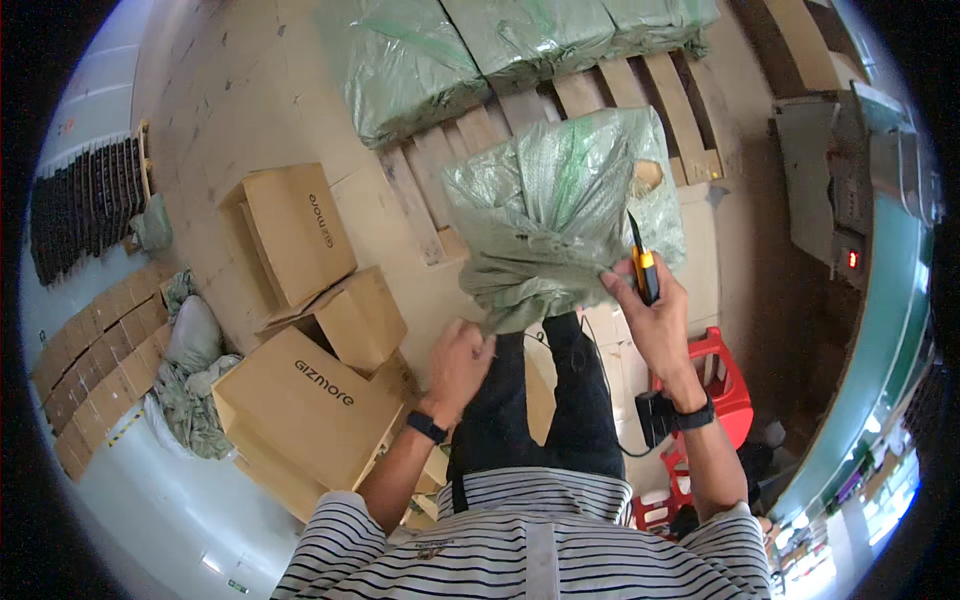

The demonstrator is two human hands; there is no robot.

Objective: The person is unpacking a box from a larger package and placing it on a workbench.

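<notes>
A green woven plastic sack (560, 180) wraps a boxy package in front of my legs, its loose end bunched in folds toward me. A torn hole near its right side exposes brown cardboard (647, 178). My right hand (655, 310) is closed around a yellow-and-black utility knife (646, 272), whose dark blade points away from me beside the sack. The thumb of that hand lies at the sack's folds. Just off the sack's lower left corner, my left hand (460, 368) has its fingers curled closed; whatever they may hold is hidden.
Several green-wrapped packages (410, 70) sit on a wooden pallet (470, 130) at the far side. Brown cardboard boxes (310, 405) stand to my left, near crumpled green sacks (200, 385). A red plastic stool (735, 390) is at my right, beside a green-edged bench (850, 350).
</notes>
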